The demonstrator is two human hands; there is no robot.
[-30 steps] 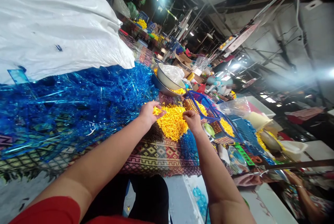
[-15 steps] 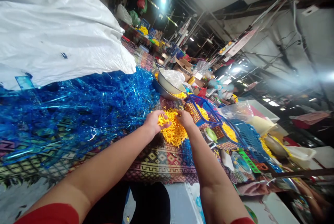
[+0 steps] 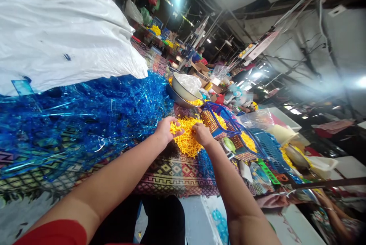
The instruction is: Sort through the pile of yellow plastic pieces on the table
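Observation:
A heap of small yellow pieces [image 3: 187, 142] lies on the patterned cloth [image 3: 177, 172] in front of me. At the heap's left side my left hand [image 3: 166, 130] holds several yellow pieces in its curled palm and fingers. My right hand [image 3: 201, 133] touches the upper right of the heap, its fingers bent down among the pieces; what they pinch is too small to make out. Left of the hands spreads a large pile of clear blue plastic parts [image 3: 114, 111].
A white sack [image 3: 65, 28] bulges over the blue pile. Beyond the heap are nested bowls [image 3: 183, 92]; to the right stand blue baskets [image 3: 213, 123] of yellow pieces, a green-topped round item [image 3: 228, 144] and a blue crate [image 3: 270, 149]. Another person's arm [image 3: 334, 214] shows lower right.
My right hand has moved down a little into the heap. My left hand has shifted slightly left with yellow pieces still in it. The whole view has shifted slightly.

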